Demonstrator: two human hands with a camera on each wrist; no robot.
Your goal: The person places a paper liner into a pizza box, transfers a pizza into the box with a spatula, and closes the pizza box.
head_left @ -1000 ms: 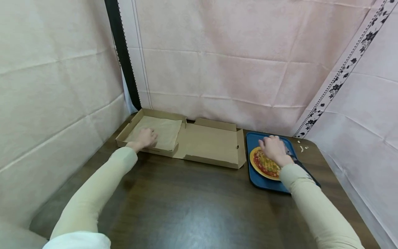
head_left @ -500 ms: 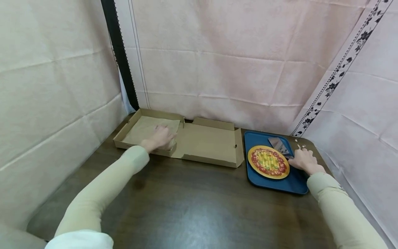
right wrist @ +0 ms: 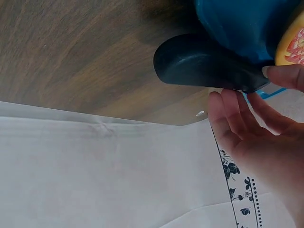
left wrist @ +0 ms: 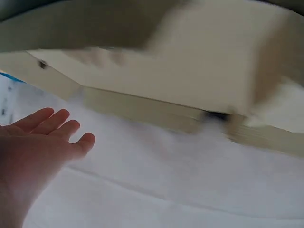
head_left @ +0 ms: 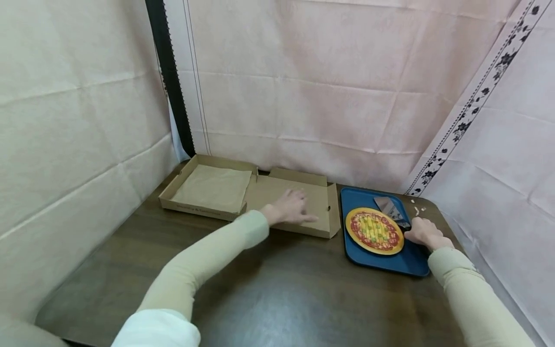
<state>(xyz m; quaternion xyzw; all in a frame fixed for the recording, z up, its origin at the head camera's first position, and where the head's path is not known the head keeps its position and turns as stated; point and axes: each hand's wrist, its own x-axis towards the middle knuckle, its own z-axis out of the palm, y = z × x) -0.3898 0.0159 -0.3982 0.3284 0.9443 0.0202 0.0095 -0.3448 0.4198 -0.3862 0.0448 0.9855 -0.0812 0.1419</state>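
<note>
At the counter (head_left: 277, 299), the black handle (right wrist: 204, 61) of a pizza server (head_left: 387, 206) is being held by the right hand (head_left: 425, 232), with the thumb being set on one side and the fingers being brought against the other. The server's metal blade is being held over the back right corner of a blue tray (head_left: 381, 262), just beside a round pizza (head_left: 375, 231), and the handle is being extended past the tray's right edge. The pizza is being carried flat by the tray, toward its left edge, while the tray itself is being supported near the counter's back right corner. The left hand (head_left: 290, 207) is being held wide with nothing in it, above the lid (head_left: 314, 193) of an opened cardboard box (head_left: 197, 209); whether the lid is being touched cannot be told. The box is being supported along the counter's back edge, its lid being laid out toward the tray and its base being lined with a sheet of paper (head_left: 212, 187). Small white scraps (head_left: 417, 211) are being borne by the counter beyond the tray's right edge. The back edge is being bordered by a pale hanging cloth (head_left: 282, 111).
</note>
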